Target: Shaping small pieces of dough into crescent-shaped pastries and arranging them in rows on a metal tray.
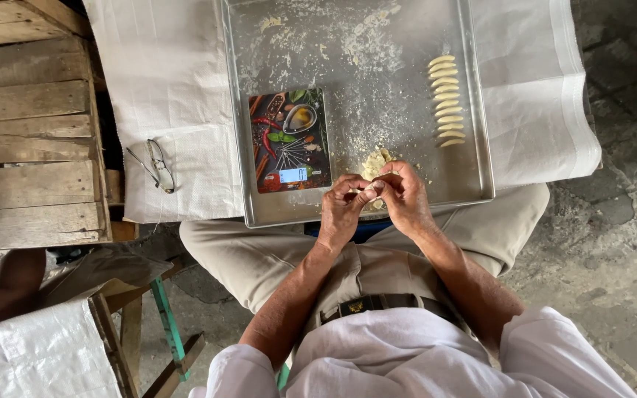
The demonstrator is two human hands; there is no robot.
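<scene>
A small piece of dough (371, 190) sits pinched between both hands, just over the near edge of the metal tray (478, 110). The left hand (342, 210) and right hand (405, 195) are curled closed around it. If the fingers press too hard, it may tear or drop onto the trousers (252, 254), missing the row of shaped pieces (447, 101).

— We see a silver tray (473, 110) dusted white with flour, and a row of pale yellow dough pieces (445, 99) on it.

— We also note the scale (289, 140): dark, printed with red chillies, green leaves and spices. The cloth (171, 88) is white woven; our trousers (259, 254) beige, shirt (407, 354) white; the crate (31, 125) weathered grey-brown wood.
</scene>
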